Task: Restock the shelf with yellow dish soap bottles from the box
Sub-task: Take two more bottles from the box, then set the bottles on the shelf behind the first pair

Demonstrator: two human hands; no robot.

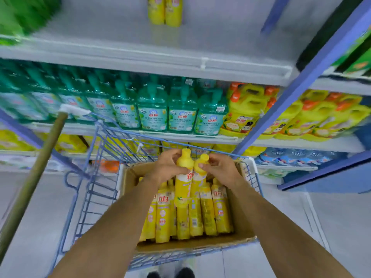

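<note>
L hand (167,167) fingers clamped on neck of one yellow bottle (182,189), R hand (219,170) fingers clamped on second bottle (198,177), both over the box (200,244) in cart (96,177).

Pale grey floor (341,227), blue posts (309,77) (slanting across view)

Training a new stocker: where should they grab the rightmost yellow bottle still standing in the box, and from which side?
Best to pinch its narrow neck just under the cap, coming down from above. The bottle stands upright, packed beside its neighbour and close to the box wall, so only its top is free.
</note>
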